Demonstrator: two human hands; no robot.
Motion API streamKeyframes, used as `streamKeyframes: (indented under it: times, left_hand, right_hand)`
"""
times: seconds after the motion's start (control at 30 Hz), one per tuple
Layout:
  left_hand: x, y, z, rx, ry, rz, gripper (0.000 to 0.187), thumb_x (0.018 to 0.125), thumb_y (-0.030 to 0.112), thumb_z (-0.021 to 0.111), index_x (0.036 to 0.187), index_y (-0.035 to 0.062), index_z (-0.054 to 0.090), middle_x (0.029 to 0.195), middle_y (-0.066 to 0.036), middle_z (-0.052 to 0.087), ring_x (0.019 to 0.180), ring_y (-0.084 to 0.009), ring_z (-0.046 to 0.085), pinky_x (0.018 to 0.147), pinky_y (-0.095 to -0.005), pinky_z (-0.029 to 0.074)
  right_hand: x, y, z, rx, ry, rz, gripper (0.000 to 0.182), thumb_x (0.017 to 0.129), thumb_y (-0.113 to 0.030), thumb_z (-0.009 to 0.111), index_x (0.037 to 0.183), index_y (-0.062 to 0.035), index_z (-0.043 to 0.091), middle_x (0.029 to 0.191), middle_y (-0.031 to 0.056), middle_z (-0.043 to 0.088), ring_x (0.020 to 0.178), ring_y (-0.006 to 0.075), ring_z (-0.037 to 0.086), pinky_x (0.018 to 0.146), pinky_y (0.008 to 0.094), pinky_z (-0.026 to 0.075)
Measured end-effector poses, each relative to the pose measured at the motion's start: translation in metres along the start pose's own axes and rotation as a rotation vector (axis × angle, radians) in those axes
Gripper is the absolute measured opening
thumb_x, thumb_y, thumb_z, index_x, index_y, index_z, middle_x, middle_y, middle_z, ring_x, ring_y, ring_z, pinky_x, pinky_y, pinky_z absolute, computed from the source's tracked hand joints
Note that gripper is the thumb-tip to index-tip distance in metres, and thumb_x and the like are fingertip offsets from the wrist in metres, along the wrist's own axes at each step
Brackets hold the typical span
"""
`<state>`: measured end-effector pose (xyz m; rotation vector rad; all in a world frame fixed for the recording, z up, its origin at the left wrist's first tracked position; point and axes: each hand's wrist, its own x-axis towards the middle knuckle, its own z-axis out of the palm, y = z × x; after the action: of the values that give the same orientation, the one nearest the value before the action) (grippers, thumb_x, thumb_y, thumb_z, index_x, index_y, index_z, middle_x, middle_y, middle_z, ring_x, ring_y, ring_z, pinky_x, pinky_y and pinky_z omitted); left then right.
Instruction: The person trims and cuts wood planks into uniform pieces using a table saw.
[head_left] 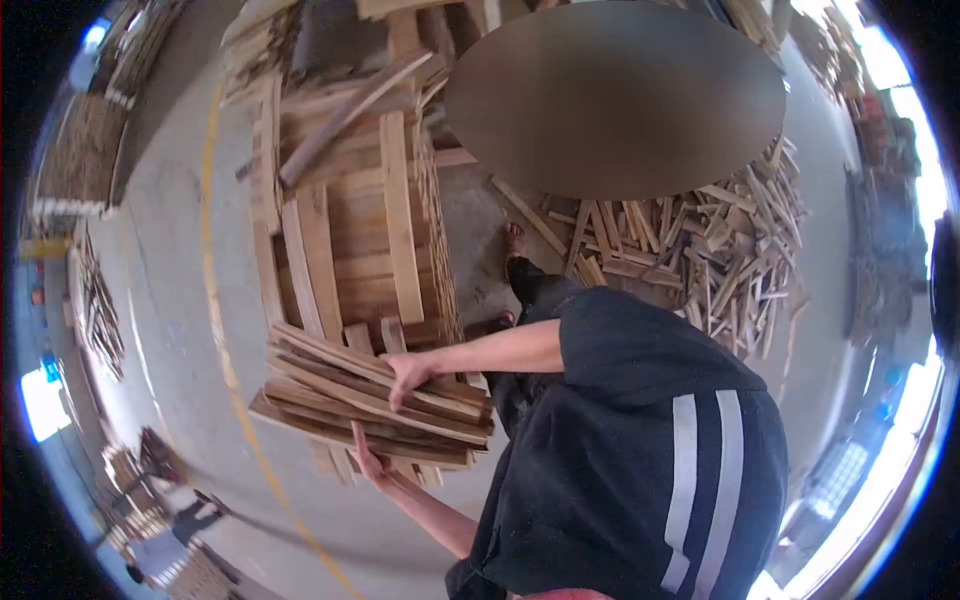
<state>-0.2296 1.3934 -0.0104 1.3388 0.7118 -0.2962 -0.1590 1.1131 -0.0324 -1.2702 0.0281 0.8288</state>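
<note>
Several long wooden strips form a layered bundle [375, 400] across the near end of a large wood stack [365, 235]. My right hand [408, 375] lies over the bundle's upper side, its fingers bent against the strips. At the lower side, my left hand [370, 462] presses on the outer strips, one digit stretched along them and the others partly hidden. The bundle is between my two hands. A loose board [400, 215] lies on top of the large stack.
A heap of scrap wood [720, 240] covers the floor at the upper right. A long dark plank [350, 120] lies slanted across the stack. A yellow line [225, 345] marks the floor at left. Another person [165, 550] is at lower left, near more wood.
</note>
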Motion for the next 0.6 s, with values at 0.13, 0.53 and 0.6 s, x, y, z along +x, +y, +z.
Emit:
streamKeyframes:
  times: [0.13,0.53,0.6]
  left_hand:
    - [-0.025,0.055,0.106,0.024,-0.137,-0.104,0.070,0.093,0.033,0.081,0.149,-0.0002,0.053,0.140,-0.015,0.063,0.123,-0.0272,0.064,0.097,-0.0405,0.057]
    - [-0.032,0.144,0.404,0.342,-0.452,0.117,0.078,0.099,0.053,0.066,0.155,0.0015,0.047,0.159,-0.017,0.046,0.140,-0.0361,0.049,0.116,-0.0534,0.041]
    - [-0.061,0.146,0.455,0.386,-0.454,0.216,0.083,0.098,0.058,0.064,0.156,0.0026,0.046,0.161,-0.017,0.043,0.142,-0.0365,0.046,0.118,-0.0551,0.038]
  right_hand:
    - [-0.025,-0.012,-0.051,0.071,0.120,-0.122,0.098,0.057,-0.016,0.097,0.141,0.0020,0.051,0.132,0.0168,0.066,0.120,0.0255,0.063,0.104,0.0384,0.052]
    - [-0.184,-0.134,-0.231,-0.065,0.645,-0.523,0.115,0.055,-0.033,0.101,0.148,0.0026,0.043,0.139,0.0223,0.062,0.130,0.0316,0.058,0.112,0.0414,0.044]
    - [-0.213,-0.151,-0.263,-0.038,0.614,-0.457,0.119,0.055,-0.041,0.101,0.149,0.0013,0.042,0.140,0.0251,0.061,0.132,0.0358,0.057,0.113,0.0432,0.043]
